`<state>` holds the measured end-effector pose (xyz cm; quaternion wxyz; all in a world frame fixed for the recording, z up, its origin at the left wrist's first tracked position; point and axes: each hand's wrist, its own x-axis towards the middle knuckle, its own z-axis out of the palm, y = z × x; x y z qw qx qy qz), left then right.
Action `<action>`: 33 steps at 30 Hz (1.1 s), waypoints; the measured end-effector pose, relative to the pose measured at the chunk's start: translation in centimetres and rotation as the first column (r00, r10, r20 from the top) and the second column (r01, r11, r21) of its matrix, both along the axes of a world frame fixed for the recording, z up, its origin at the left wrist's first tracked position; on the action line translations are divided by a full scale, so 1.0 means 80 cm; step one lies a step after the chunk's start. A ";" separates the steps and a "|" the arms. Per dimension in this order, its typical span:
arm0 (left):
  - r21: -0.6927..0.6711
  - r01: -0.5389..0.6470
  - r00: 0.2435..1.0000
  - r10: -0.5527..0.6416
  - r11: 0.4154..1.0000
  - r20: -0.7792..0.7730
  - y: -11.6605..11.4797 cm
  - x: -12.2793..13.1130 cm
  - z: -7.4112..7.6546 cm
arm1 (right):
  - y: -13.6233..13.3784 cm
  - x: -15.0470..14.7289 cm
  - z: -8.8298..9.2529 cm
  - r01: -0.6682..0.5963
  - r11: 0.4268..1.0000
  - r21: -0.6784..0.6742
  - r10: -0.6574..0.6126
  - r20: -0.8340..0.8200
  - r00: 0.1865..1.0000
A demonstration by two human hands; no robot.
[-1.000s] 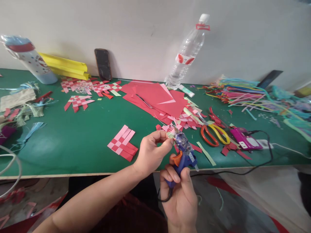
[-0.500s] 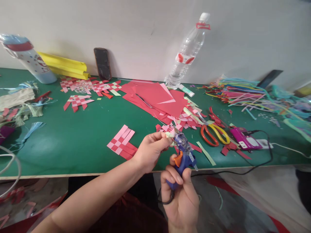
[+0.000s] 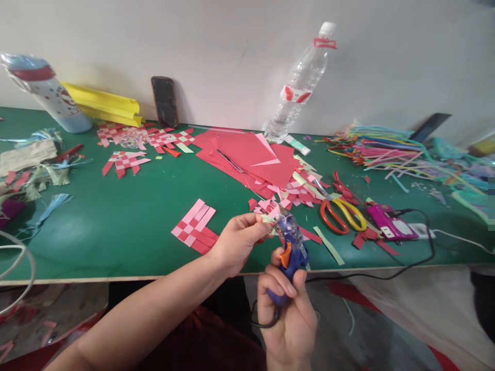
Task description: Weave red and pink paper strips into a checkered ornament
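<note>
Green bench (image 3: 116, 226) against a pale wall (image 3: 216, 56); clock positions are taken from the gun.

1x blue glue gun (image 3: 297, 256), centre front, just off the bench edge. Barrel axis runs 5 to 11 o'clock, nozzle at the 11 end, away from the wearer; orange trigger on the left side. Right hand (image 3: 288, 319) has fingers wrapped round its grip. Left hand (image 3: 237, 245) is closed in a thumb-and-finger pinch on 1x pale green paper bit (image 3: 266, 218) right by the nozzle; can't tell if they touch.

1x woven pink-red square (image 3: 193, 226) at 9. 1x scissors (image 3: 342, 214) at 2, one red loop, one yellow. 1x phone (image 3: 164, 102) at 10, leaning on the wall.

Containers: 2. Clear bottle (image 3: 297, 95) at 12, capped, contents unclear. Tumbler (image 3: 58, 98) at 10, lidded, contents hidden.
</note>
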<state>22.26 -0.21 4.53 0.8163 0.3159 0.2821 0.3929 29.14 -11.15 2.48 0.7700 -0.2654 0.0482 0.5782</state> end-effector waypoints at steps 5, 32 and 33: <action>-0.062 -0.007 1.000 0.008 0.998 0.010 -0.003 0.001 -0.003 | 0.001 0.000 -0.001 0.007 1.000 0.011 -0.007 0.044 0.999; 0.374 -0.147 0.963 0.219 0.915 -0.156 -0.004 0.007 -0.003 | 0.005 0.016 0.012 -0.023 0.995 0.096 0.044 -0.226 0.973; 0.388 -0.140 0.961 0.220 0.911 -0.168 -0.005 0.007 -0.003 | 0.006 0.015 0.012 -0.023 0.995 0.095 0.046 -0.249 0.968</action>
